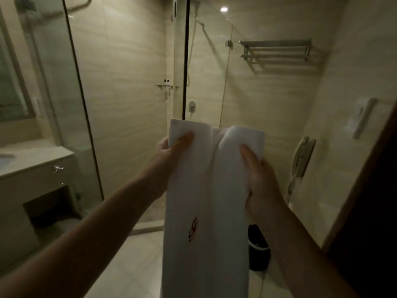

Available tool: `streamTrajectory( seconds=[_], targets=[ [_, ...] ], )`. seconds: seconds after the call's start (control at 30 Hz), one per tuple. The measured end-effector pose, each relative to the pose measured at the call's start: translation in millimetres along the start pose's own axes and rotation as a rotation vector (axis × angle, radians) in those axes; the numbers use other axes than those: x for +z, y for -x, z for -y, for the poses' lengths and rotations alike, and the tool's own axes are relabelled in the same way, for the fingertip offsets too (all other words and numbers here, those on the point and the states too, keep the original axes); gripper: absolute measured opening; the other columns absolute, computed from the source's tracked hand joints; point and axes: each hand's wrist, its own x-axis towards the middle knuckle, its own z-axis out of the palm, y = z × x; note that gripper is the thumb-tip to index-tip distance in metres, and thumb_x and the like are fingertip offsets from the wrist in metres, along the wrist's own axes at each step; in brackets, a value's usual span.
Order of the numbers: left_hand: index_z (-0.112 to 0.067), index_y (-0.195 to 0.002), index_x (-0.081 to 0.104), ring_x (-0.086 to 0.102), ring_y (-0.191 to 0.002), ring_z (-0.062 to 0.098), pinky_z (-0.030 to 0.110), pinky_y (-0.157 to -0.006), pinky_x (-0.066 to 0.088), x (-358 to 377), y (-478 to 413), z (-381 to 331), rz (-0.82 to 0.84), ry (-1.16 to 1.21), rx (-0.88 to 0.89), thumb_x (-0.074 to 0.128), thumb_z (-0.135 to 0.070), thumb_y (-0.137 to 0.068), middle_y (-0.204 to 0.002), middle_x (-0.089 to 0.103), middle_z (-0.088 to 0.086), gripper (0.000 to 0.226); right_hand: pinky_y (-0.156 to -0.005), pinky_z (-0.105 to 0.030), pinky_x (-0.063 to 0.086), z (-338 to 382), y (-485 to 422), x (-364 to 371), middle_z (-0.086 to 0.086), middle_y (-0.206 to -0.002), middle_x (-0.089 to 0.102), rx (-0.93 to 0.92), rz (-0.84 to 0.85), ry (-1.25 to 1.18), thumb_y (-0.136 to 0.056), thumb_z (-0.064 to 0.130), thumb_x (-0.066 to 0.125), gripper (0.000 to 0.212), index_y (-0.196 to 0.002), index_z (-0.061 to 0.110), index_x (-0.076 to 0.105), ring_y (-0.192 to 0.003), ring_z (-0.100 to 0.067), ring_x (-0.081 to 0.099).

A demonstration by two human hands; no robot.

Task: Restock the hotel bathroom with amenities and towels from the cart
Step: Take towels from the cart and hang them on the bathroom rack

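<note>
A long white towel (pixel 206 201) with a small red logo hangs in front of me, folded lengthwise. My left hand (pixel 169 153) pinches its upper left corner, thumb on top. My right hand (pixel 260 179) grips its upper right edge. The towel drops down past the bottom of the view. A metal towel rack (pixel 277 50) is fixed high on the tiled wall to the upper right, with nothing on it. The cart is out of sight.
A glass shower enclosure (pixel 204 82) stands straight ahead, with two small bottles (pixel 166 82) on a shelf inside. A vanity counter with a sink (pixel 32 160) is at the left. A black bin (pixel 258 250) sits on the floor, and a wall phone (pixel 303 158) hangs at the right.
</note>
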Motion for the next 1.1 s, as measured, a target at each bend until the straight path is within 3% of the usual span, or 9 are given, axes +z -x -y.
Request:
streamTrajectory(
  seconds=[0.1,0.2,0.5,0.67,0.77,0.83,0.93,1.1],
  targets=[
    [-0.019,-0.084,0.064,0.067,-0.061,0.010,0.027,-0.057,0.058,2,-55,13,0.018,-0.013,0.003,0.056,-0.029,-0.089,-0.069,0.071,-0.004,0.014,-0.059,-0.029,0.053,-11,-51,-1,-0.005,-0.088,0.072,0.033,-0.099,-0.047,-0.088,0.039,0.058,0.024,-0.097,0.018,0.065,-0.079,-0.022,0.068],
    [-0.019,-0.081,0.063,0.065,-0.057,0.008,0.024,-0.055,0.056,3,-101,30,0.039,-0.028,0.011,0.057,-0.026,-0.089,-0.063,0.069,-0.007,0.012,-0.063,-0.031,0.054,-29,-94,0,-0.006,-0.091,0.072,0.085,-0.219,-0.103,-0.086,0.041,0.059,0.028,-0.097,0.016,0.067,-0.081,-0.023,0.068],
    [-0.011,-0.096,0.063,0.064,-0.067,0.016,0.026,-0.058,0.055,6,-224,94,0.077,0.013,-0.091,0.056,-0.027,-0.091,-0.079,0.068,0.004,0.018,-0.066,-0.031,0.051,-61,-210,0,-0.005,-0.088,0.071,0.092,-0.337,-0.092,-0.088,0.036,0.059,0.023,-0.095,0.016,0.067,-0.082,-0.022,0.066],
    [-0.017,-0.079,0.063,0.063,-0.074,0.022,0.037,-0.070,0.053,17,-292,121,0.043,0.020,-0.079,0.057,-0.027,-0.091,-0.082,0.067,0.008,0.017,-0.091,-0.043,0.050,-75,-271,-1,-0.007,-0.107,0.067,0.040,-0.541,0.057,-0.074,0.054,0.062,0.053,-0.112,0.016,0.063,-0.097,-0.027,0.062],
    [-0.016,-0.084,0.063,0.063,-0.074,0.017,0.028,-0.059,0.050,30,-326,133,0.076,0.038,-0.104,0.055,-0.027,-0.092,-0.085,0.067,0.005,0.015,-0.093,-0.038,0.048,-77,-301,-6,-0.009,-0.116,0.062,0.014,-0.577,0.030,-0.084,0.043,0.059,0.051,-0.123,0.010,0.056,-0.105,-0.027,0.059],
    [-0.013,-0.093,0.061,0.062,-0.075,0.015,0.028,-0.062,0.050,42,-345,139,0.086,0.063,-0.135,0.055,-0.028,-0.092,-0.082,0.065,0.001,0.017,-0.094,-0.041,0.049,-74,-316,-11,-0.010,-0.116,0.064,-0.002,-0.598,0.025,-0.084,0.040,0.061,0.051,-0.124,0.009,0.056,-0.104,-0.028,0.061],
    [-0.017,-0.096,0.057,0.059,-0.074,0.013,0.031,-0.068,0.049,64,-373,149,0.084,0.043,-0.153,0.056,-0.032,-0.091,-0.078,0.061,-0.003,0.016,-0.086,-0.040,0.053,-69,-342,-24,-0.011,-0.107,0.067,-0.030,-0.632,0.028,-0.084,0.036,0.063,0.043,-0.117,0.009,0.060,-0.095,-0.028,0.064],
    [-0.021,-0.079,0.058,0.056,-0.070,0.010,0.023,-0.055,0.045,100,-428,172,0.062,0.042,-0.097,0.055,-0.026,-0.092,-0.074,0.059,-0.006,0.014,-0.073,-0.031,0.050,-61,-393,-52,-0.002,-0.090,0.063,-0.059,-0.651,0.055,-0.088,0.035,0.060,0.030,-0.110,0.016,0.055,-0.082,-0.020,0.061]
  ],
)
